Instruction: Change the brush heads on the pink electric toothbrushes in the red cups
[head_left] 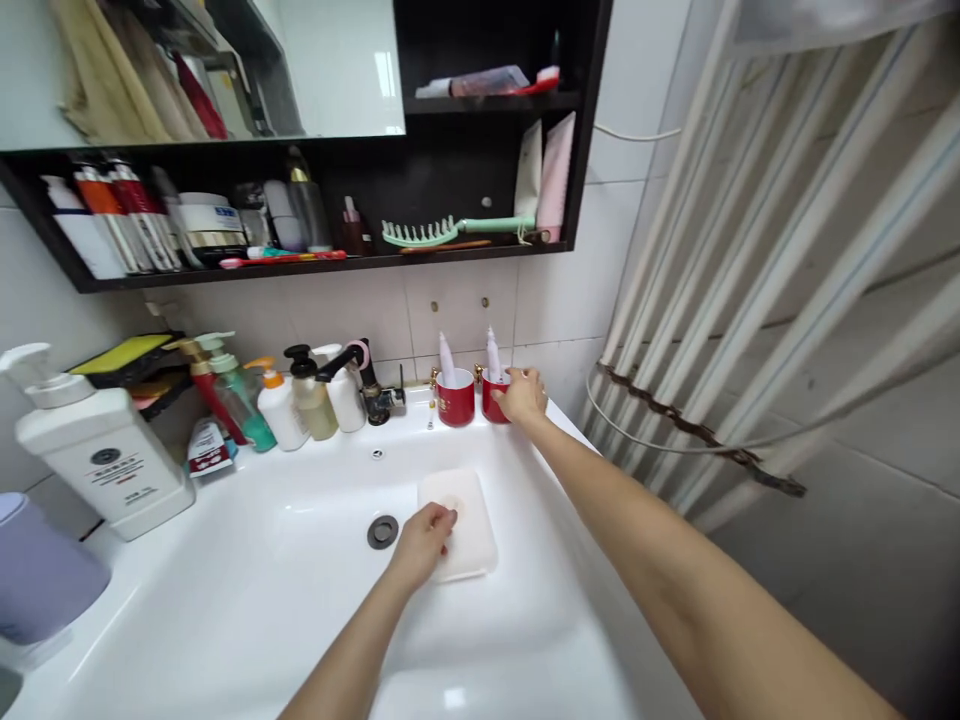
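My right hand [525, 394] reaches to the back right of the sink, its fingers wrapped around the rim and side of a red cup [495, 405]. A pale tube-shaped item [493, 358] stands upright in that cup. Just left of it is a matching red cup [455, 403] with a similar pale tube [446, 360]. My left hand [424, 540] hovers over or rests on a cream rectangular case [472, 530] lying in the sink; I cannot tell whether they touch. Its fingers are curled together, and nothing shows in them.
The white sink basin [300, 580] has a drain [382, 532] and a black faucet [371, 385]. Several pump bottles [315, 405] line its back left edge, with a large white bottle [105, 455] nearer. A dark shelf [450, 180] hangs above; white pipes [750, 250] run down the right.
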